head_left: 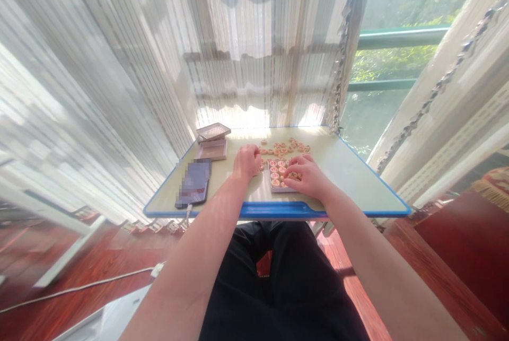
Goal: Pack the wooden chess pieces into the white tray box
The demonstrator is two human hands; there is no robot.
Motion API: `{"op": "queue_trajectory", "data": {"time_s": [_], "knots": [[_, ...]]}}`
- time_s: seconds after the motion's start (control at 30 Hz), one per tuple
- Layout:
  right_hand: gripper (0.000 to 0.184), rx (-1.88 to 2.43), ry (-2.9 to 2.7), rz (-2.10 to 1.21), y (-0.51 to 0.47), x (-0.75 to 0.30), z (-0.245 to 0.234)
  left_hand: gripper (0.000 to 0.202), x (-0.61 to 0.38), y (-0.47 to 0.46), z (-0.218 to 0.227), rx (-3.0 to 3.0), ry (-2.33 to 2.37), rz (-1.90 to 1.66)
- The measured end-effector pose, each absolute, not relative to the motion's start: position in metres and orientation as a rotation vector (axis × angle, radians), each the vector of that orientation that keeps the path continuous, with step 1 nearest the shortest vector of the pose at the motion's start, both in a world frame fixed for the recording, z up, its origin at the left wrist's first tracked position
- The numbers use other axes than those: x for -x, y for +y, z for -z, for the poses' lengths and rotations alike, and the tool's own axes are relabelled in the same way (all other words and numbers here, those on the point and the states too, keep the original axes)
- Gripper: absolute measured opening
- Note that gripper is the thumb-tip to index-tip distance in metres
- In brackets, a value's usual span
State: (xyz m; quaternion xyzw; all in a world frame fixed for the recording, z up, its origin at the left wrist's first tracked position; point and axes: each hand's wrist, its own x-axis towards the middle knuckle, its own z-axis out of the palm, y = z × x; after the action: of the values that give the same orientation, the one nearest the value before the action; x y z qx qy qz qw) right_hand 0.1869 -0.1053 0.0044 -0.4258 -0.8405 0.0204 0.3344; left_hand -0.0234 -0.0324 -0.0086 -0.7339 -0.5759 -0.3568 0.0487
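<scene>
Round wooden game pieces with red markings lie scattered across the far middle of a small blue-edged table. A shallow tray near the front edge holds several of these pieces in rows. My right hand rests over the tray's right side, fingers curled onto a piece there. My left hand sits just left of the tray with fingers curled under, next to a loose piece; what it holds is hidden.
A phone with a cable lies at the table's left front. Two shallow box halves are stacked at the back left. Sheer curtains hang behind the table, with a window at right. Wooden floor lies below.
</scene>
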Motion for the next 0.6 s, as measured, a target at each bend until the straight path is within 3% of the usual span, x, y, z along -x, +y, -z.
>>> {"op": "queue_trajectory", "data": {"time_s": [0.6], "knots": [[0.017, 1.05, -2.188, -0.064, -0.1019, -0.1873, -0.0031, 0.021, 0.0247, -0.0271, 0.0118, 2.241, -1.761, 1.078]]}}
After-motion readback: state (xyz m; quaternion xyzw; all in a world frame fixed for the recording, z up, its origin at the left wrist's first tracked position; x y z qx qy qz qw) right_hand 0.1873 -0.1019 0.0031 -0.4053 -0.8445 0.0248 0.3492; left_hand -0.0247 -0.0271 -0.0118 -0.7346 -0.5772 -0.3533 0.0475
